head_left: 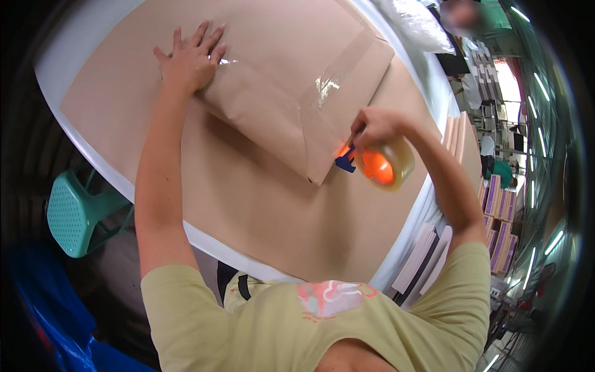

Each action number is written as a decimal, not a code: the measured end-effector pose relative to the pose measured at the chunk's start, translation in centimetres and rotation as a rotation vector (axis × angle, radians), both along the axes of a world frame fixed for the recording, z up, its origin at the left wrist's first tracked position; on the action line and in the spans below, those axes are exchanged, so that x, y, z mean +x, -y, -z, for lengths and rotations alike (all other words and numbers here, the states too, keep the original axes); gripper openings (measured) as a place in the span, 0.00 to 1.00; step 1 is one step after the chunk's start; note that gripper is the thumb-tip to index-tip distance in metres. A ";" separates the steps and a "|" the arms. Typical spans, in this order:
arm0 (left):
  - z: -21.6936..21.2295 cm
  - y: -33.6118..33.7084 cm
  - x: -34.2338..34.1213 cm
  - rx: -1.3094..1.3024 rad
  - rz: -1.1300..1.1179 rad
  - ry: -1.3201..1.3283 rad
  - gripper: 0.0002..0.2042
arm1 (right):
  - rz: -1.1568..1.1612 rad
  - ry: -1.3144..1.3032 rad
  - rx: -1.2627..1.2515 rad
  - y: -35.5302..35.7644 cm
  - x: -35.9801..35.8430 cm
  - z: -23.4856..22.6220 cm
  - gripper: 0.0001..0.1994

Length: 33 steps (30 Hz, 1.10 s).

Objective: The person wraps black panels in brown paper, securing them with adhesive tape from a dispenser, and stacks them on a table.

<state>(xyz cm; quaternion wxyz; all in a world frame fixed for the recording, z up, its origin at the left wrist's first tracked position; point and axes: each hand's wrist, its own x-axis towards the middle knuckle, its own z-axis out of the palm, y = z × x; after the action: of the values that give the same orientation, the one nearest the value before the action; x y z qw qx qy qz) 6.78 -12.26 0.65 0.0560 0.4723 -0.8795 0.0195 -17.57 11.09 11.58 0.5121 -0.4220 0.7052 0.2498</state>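
Observation:
A large package wrapped in brown paper (273, 68) lies on the table, with shiny strips of clear tape (327, 87) along its right end. My left hand (192, 61) rests flat on the brown paper at the package's far left, fingers spread. In my right hand (378, 126) is a tape dispenser (377, 166) with an orange hub, a dark blue part and a thick roll of clear tape. It is at the package's near right corner; whether its edge touches the paper I cannot tell.
Brown paper (273, 229) covers the white-edged table (83, 146). A green plastic stool (74, 214) stands at the left. Flat boards (421, 260) lean by the table's right side. Plastic-wrapped goods (418, 25) sit at the far right, with stacked boxes (496, 217) and people beyond.

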 end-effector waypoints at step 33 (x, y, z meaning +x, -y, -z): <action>-1.3 8.6 2.1 1.581 0.610 -1.326 0.45 | 1.539 0.359 -2.111 -5.7 9.2 10.8 0.45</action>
<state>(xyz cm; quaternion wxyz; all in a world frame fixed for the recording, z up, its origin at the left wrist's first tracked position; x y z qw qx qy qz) 8.89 -20.82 1.94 0.2030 0.0516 -0.5179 -0.8294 -8.38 16.82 0.81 0.0347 -0.1367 0.5406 -0.8293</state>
